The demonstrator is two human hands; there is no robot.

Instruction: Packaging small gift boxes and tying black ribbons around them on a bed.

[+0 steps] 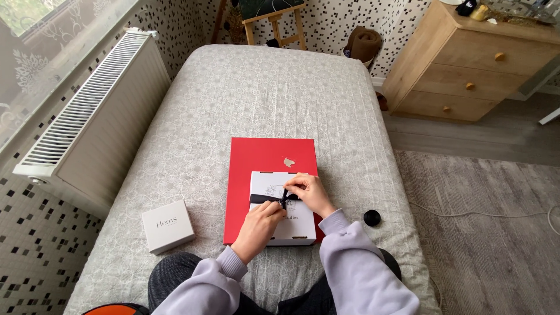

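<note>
White box (pixel 274 204) on red sheet (pixel 268 157) on bed (pixel 262 93), black ribbon (pixel 265 199) crosswise over its top; both hands' fingers (pixel 294 184) pinched shut on ribbon at central crossing, left hand (pixel 261 224) from near side, right hand (pixel 309 192) from beyond.

Bed (pixel 233 99): small white box (pixel 168 226), black round cap (pixel 372 217). Radiator (pixel 87 116) left; wooden dresser (pixel 466 64) right.

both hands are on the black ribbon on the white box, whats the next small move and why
Probably a gentle pull of the two ends apart to snug the knot. The left hand and right hand each pinch the black ribbon where it crosses on top of the white box, which lies flat on the red sheet. Whether a knot is already formed is too small to tell.
</note>
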